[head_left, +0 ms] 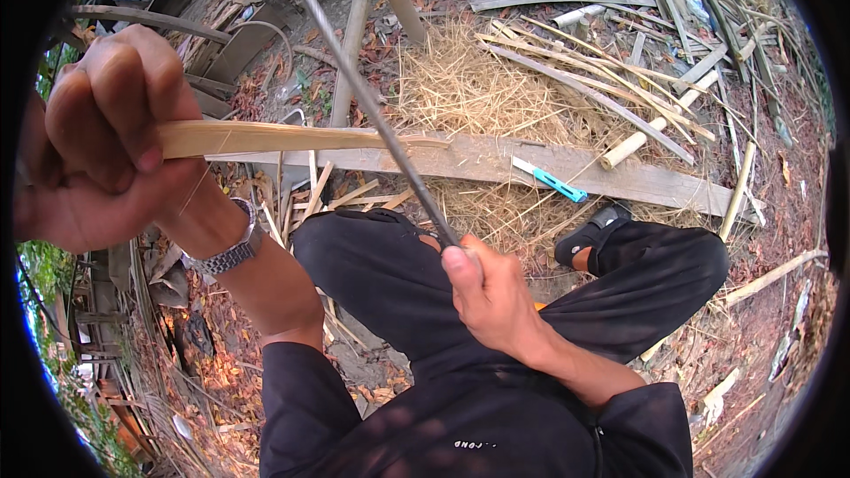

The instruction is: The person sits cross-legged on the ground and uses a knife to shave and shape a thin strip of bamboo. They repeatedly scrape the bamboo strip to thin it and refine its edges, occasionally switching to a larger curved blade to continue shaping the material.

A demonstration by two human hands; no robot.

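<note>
Yard litter all around.
A plank (567, 168) lies on straw (460, 88), a blue cutter (551, 181) on it, bamboo strips (620, 80) heaped beyond.

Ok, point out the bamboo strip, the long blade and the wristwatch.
bamboo strip (292, 137), head view, middle of its flat face
long blade (372, 115), head view, mid-length
wristwatch (232, 252), head view, metal band

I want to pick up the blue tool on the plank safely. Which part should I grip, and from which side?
Grip the blue utility knife by its blue handle, the right-hand end, coming from above. It lies flat on the wooden plank, and its pale left end looks like the blade, so keep fingers off that.
</note>
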